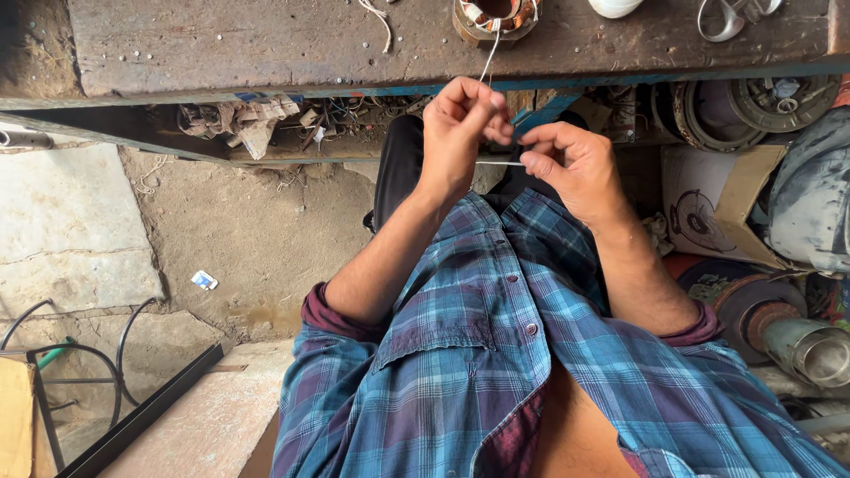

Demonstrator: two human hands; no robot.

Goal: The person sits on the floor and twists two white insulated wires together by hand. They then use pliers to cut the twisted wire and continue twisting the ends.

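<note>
The left hand (456, 133) is pinching a thin white string (490, 55) between thumb and fingertips, its fingers closed narrow on it just below the near edge of the desk (266, 44); the string is running up from that pinch, over the near edge, to a round motor winding (496, 16) with copper coils that is sitting on the desk close to that edge; the right hand (571, 164) is sitting just beside the left, its fingers curled tight and gripping a thin pale strand (500, 163) that is stretching level toward the left hand; whether this strand is the same string, I cannot tell. Both forearms are coming out of rolled sleeves of a blue plaid shirt (478, 354). On the desk near its right end a white rounded object (614, 7) and a bent metal wire piece (726, 19) are lying; under the desk, scraps and wires are crowding a lower shelf (266, 124); at the right, round metal parts (779, 319) are lying stacked.
</note>
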